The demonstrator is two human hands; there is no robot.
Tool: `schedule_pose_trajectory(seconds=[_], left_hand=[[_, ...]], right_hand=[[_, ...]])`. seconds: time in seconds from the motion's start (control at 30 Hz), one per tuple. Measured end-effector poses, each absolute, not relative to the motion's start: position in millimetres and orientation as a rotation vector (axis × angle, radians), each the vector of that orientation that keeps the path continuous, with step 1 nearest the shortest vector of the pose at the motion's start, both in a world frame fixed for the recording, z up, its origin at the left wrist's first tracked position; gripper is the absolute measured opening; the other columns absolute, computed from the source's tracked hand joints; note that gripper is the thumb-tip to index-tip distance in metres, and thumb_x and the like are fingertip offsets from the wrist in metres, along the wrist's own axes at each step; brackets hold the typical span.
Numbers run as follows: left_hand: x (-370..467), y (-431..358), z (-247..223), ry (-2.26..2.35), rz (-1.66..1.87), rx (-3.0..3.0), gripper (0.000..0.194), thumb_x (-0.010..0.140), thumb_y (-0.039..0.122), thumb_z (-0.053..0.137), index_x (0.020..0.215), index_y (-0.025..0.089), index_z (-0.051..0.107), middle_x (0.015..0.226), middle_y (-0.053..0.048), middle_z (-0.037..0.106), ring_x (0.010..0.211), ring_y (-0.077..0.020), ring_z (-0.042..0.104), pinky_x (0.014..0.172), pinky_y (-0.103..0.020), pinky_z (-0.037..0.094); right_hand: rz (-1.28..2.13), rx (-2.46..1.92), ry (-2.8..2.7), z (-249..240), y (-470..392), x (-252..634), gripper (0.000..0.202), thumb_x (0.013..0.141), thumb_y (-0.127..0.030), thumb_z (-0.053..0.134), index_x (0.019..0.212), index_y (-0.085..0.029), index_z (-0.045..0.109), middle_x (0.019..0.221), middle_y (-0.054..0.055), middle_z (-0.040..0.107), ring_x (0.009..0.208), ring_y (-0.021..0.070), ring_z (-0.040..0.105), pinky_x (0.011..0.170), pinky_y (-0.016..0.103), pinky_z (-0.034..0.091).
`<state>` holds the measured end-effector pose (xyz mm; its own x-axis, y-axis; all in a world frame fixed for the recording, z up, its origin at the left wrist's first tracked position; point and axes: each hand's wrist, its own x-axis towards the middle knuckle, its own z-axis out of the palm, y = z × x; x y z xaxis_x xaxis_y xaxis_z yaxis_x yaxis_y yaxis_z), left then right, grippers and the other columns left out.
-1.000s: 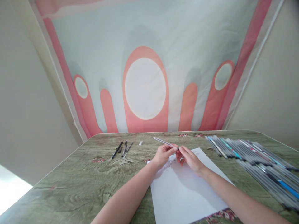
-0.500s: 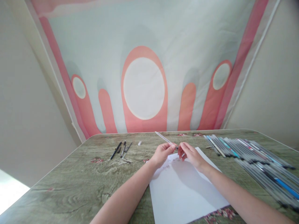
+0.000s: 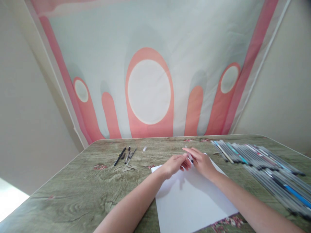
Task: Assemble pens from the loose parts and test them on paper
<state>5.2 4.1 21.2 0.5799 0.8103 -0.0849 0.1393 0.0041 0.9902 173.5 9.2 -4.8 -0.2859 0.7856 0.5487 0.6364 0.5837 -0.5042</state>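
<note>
A clear-barrelled pen with a black end [image 3: 190,157] is tilted above the far part of a white sheet of paper [image 3: 194,197]. My right hand [image 3: 200,162] grips it between thumb and fingers, black end toward me. Close by on the left is my left hand [image 3: 175,165], its thumb stretched out near the pen and its other fingers loosely bent and apart. I see nothing held in it. Both hands cast shadows on the paper; part of the pen is hidden behind fingers.
Many clear pens [image 3: 259,157] lie in rows at the right, a blue-barrelled pen [image 3: 295,194] among them. Several dark pens [image 3: 120,156] lie at the left, beside a small clear cap-like piece [image 3: 145,149]. A patterned cloth [image 3: 150,32] hangs behind the wood-patterned table [image 3: 80,187].
The pen has passed from my left hand to my right and no longer points up to the left. My left hand has come slightly toward me and to the right.
</note>
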Motion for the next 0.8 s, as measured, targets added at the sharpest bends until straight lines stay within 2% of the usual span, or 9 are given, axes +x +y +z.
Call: schedule_pose_trajectory(seconds=[0.1, 0.23, 0.3, 0.47, 0.67, 0.8], left_hand=[[-2, 11, 17, 1.097, 0.719, 1.817, 0.054, 0.084, 0.05, 0.023, 0.078, 0.01, 0.059, 0.074, -0.007, 0.06, 0.067, -0.0128, 0.053, 0.065, -0.025, 0.039], [-7, 11, 14, 1.37, 0.615, 2.348, 0.034, 0.082, 0.035, 0.035, 0.078, 0.015, 0.063, 0.08, -0.005, 0.063, 0.078, -0.0163, 0.055, 0.072, -0.026, 0.04], [-4, 3, 16, 1.404, 0.525, 2.528, 0.029, 0.081, 0.032, 0.038, 0.079, 0.016, 0.063, 0.083, -0.006, 0.063, 0.081, -0.0171, 0.056, 0.074, -0.026, 0.04], [12, -20, 25, 1.394, 0.239, 2.778, 0.031, 0.082, 0.034, 0.037, 0.078, 0.015, 0.062, 0.082, -0.008, 0.064, 0.079, -0.0203, 0.058, 0.071, -0.03, 0.044], [21, -32, 27, 1.43, 0.081, 2.801, 0.038, 0.084, 0.04, 0.03, 0.089, 0.015, 0.057, 0.087, -0.01, 0.063, 0.076, -0.023, 0.06, 0.065, -0.033, 0.047], [23, -35, 25, 1.43, 0.049, 2.842, 0.039, 0.084, 0.04, 0.029, 0.089, 0.013, 0.058, 0.09, -0.011, 0.062, 0.074, -0.0234, 0.061, 0.062, -0.035, 0.047]], right_hand=[[0.363, -1.188, -1.816, -9, 17, 176, 0.032, 0.084, -0.039, 0.04, 0.104, -0.021, 0.058, 0.083, 0.006, 0.063, 0.064, 0.016, 0.058, 0.061, 0.027, 0.046], [0.562, -1.282, -1.546, -13, 23, 178, 0.029, 0.077, -0.047, 0.048, 0.079, -0.019, 0.055, 0.054, 0.0, 0.056, 0.048, 0.0145, 0.053, 0.049, 0.025, 0.042], [0.634, -1.283, -1.454, -14, 24, 179, 0.028, 0.075, -0.047, 0.05, 0.074, -0.019, 0.051, 0.046, -0.004, 0.05, 0.043, 0.0126, 0.048, 0.047, 0.024, 0.039], [0.86, -1.221, -1.436, -18, 24, 177, 0.026, 0.075, -0.045, 0.049, 0.077, -0.019, 0.05, 0.055, -0.002, 0.057, 0.047, 0.0118, 0.052, 0.049, 0.023, 0.041], [0.808, -1.256, -1.596, -23, 25, 178, 0.014, 0.073, -0.032, 0.05, 0.076, -0.019, 0.052, 0.055, -0.004, 0.056, 0.051, 0.0124, 0.053, 0.053, 0.023, 0.041], [0.761, -1.277, -1.657, -28, 26, 177, 0.013, 0.074, -0.031, 0.047, 0.071, -0.019, 0.051, 0.055, -0.003, 0.058, 0.052, 0.0133, 0.055, 0.054, 0.024, 0.04]])
